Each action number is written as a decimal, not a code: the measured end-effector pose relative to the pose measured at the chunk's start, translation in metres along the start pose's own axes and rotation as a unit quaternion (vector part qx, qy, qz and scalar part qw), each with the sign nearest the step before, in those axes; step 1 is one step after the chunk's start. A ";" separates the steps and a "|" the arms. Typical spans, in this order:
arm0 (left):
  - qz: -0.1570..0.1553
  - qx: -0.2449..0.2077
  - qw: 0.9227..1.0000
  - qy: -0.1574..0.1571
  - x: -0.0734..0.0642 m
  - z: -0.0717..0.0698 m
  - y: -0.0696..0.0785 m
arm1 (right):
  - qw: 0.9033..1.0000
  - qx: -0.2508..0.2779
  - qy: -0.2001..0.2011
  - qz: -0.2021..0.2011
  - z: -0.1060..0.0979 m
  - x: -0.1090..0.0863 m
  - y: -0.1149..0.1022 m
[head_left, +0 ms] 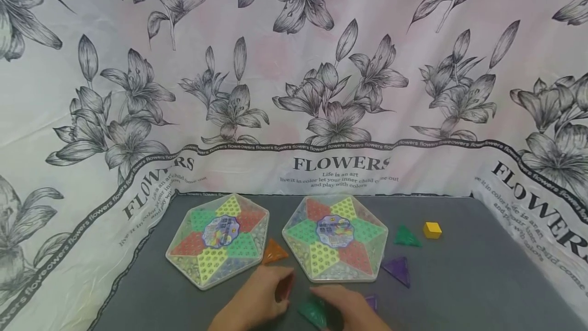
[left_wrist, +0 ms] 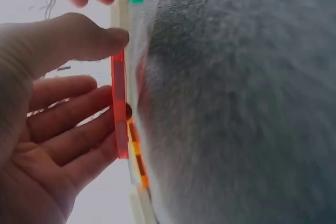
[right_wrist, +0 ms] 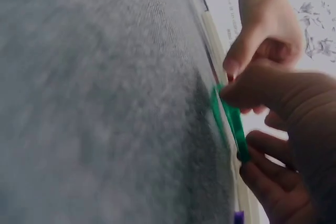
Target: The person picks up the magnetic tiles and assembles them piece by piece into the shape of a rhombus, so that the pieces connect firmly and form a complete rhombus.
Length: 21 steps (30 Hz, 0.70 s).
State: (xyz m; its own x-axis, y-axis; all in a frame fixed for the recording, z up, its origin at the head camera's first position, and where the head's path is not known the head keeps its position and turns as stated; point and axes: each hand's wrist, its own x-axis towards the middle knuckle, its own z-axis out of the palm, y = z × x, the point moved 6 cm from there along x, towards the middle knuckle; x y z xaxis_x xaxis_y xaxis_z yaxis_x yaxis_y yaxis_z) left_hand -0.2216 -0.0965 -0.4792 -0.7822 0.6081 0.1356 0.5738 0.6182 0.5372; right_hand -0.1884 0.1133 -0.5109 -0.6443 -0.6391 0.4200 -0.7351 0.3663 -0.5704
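Note:
My left hand [head_left: 257, 295] pinches a red translucent plastic tile [left_wrist: 120, 108] on edge between thumb and fingertips, close over the grey table. In the head view most of that red tile is hidden behind the hand. Just to the right, my right hand [head_left: 348, 304] holds a green triangular plastic tile [head_left: 314, 313] by its edges, thumb on one side and fingers on the other. The right wrist view shows this green tile [right_wrist: 235, 127] tilted low above the tabletop. The two hands are close together, a small gap between the tiles.
Two hexagonal boxes, left [head_left: 195, 269] and right [head_left: 298, 264], lie at the back with star patterns on them. An orange triangle [head_left: 275, 251] is beside the left box. To the right are purple triangles [head_left: 398, 270], another green triangle [head_left: 407, 236] and a yellow cube [head_left: 432, 230].

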 end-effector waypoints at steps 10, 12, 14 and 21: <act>-0.034 -0.041 0.994 -0.098 -0.025 0.023 -0.008 | 0.994 0.008 -0.106 0.005 0.018 -0.027 0.015; -0.016 -0.016 0.996 -0.088 -0.029 0.035 -0.024 | 0.995 -0.019 -0.098 0.031 0.020 -0.030 0.018; -0.002 0.016 0.997 -0.076 -0.032 0.045 -0.038 | 0.995 -0.053 -0.075 0.037 0.019 -0.033 0.017; 0.072 0.044 0.996 -0.025 -0.036 0.047 -0.035 | 0.998 -0.067 0.000 -0.020 0.017 -0.030 0.004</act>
State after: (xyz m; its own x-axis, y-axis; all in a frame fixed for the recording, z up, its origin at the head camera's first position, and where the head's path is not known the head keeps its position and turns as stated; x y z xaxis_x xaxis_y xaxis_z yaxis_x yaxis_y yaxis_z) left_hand -0.2023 -0.1172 -0.5420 -0.6780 0.7166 0.1637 0.7004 0.5623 0.4396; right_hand -0.1682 0.1226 -0.5381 -0.6139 -0.6552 0.4402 -0.7818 0.4278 -0.4536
